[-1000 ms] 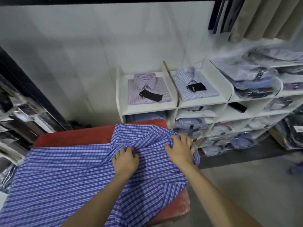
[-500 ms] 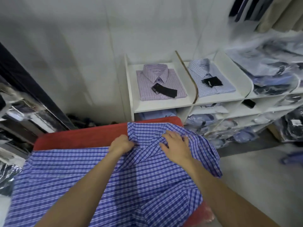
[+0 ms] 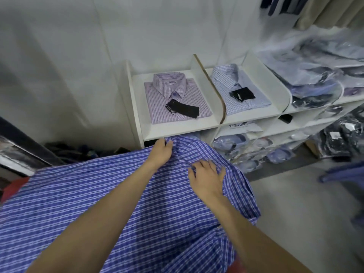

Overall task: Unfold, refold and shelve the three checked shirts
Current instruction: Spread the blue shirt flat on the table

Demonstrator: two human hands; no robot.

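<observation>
Item: blue shirt [image 3: 110,196], checked, spread open over a red counter [image 3: 13,187] in front of the shelf [image 3: 177,129]; the counter shows only at the left edge and low right. Left hand [image 3: 160,153]: grip closed, fingers curled into the cloth at the far edge, near the collar area, just below the shelf front. Right hand [image 3: 206,179]: grip open, fingers spread flat, pressing the cloth beside a raised ridge of fabric. Also stocked: pink shirt [image 3: 177,97], folded, collar up, with a black tag [image 3: 183,109], in the left top compartment; pale shirt [image 3: 236,87], folded, tagged, in the compartment to its right. Bagged shirts [image 3: 315,75] are piled on the shelving further right and in the compartments below. Step in hand, as judged: straightening the collar end of the blue shirt before refolding; two of three appear shelved, so the task looks well along. Handling advice: keep the flat hand as an anchor while the pinching hand draws the far edge taut and square; smooth the ridge between the hands outward before any fold, since a crease trapped here would show at the front. Thin cloth likely slides on the counter, so pull gently.
</observation>
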